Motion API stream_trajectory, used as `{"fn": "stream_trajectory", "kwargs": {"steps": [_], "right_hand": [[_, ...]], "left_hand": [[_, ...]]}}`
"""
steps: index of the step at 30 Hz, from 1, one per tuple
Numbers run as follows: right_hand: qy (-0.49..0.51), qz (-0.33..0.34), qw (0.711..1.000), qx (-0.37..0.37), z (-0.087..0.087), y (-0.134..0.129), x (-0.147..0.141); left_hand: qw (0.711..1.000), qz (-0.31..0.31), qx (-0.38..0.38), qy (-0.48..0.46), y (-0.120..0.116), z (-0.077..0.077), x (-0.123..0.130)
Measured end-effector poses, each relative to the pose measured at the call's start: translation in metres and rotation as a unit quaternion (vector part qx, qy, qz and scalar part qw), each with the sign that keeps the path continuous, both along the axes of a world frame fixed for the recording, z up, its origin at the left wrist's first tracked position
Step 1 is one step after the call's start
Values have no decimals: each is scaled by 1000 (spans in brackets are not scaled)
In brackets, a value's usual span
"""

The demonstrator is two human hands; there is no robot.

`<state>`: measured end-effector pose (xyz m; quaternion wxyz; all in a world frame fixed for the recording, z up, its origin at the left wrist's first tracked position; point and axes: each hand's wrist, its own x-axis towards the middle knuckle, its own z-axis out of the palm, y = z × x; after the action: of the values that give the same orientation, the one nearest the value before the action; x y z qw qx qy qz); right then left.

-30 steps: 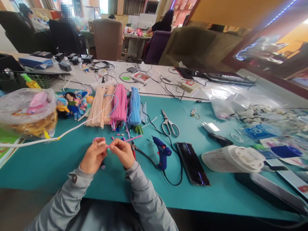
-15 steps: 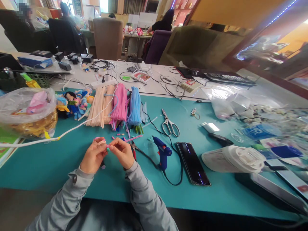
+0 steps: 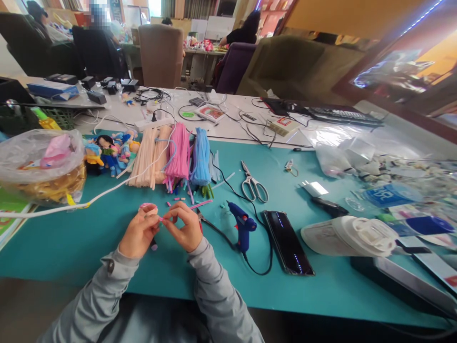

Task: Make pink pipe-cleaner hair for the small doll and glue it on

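My left hand (image 3: 140,232) is closed around a small pink-and-cream piece (image 3: 149,207), mostly hidden by the fingers. The thumb and forefinger of my right hand (image 3: 185,227) pinch a tiny pink bit (image 3: 160,219) right at the left fingertips. Whether that bit is joined to the piece, I cannot tell. A dark stick with a purple end (image 3: 153,246) shows beneath my left hand. Just beyond the hands lie short coloured offcuts and a pink pipe cleaner (image 3: 202,204). Pliers (image 3: 200,220) are partly covered by my right hand.
Behind the hands are peach (image 3: 148,157), pink (image 3: 177,151) and blue (image 3: 201,157) pipe-cleaner bundles, beside small dolls (image 3: 110,152). To the right lie a blue glue gun (image 3: 243,226), scissors (image 3: 254,185), a phone (image 3: 289,243) and a white cup (image 3: 348,236). A white cable (image 3: 107,194) crosses the left.
My right hand has shifted slightly right, and its fingers are bent more over the pink bit. A green tip seen between the hands earlier is now hidden. My left hand stays nearly still.
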<state>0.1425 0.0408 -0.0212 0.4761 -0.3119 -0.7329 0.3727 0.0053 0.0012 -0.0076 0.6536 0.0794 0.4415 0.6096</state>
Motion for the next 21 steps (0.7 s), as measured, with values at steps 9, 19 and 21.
{"fn": "stream_trajectory", "kwargs": {"steps": [9, 19, 21], "right_hand": [[20, 17, 999, -20, 0, -3, -4], [62, 62, 992, -93, 4, -2, -3], [65, 71, 990, -101, 4, -2, -3]], "left_hand": [[999, -40, 5, -8, -2, 2, -3], [996, -83, -2, -18, -1, 5, -9], [995, -90, -16, -27, -2, 5, -9]]}}
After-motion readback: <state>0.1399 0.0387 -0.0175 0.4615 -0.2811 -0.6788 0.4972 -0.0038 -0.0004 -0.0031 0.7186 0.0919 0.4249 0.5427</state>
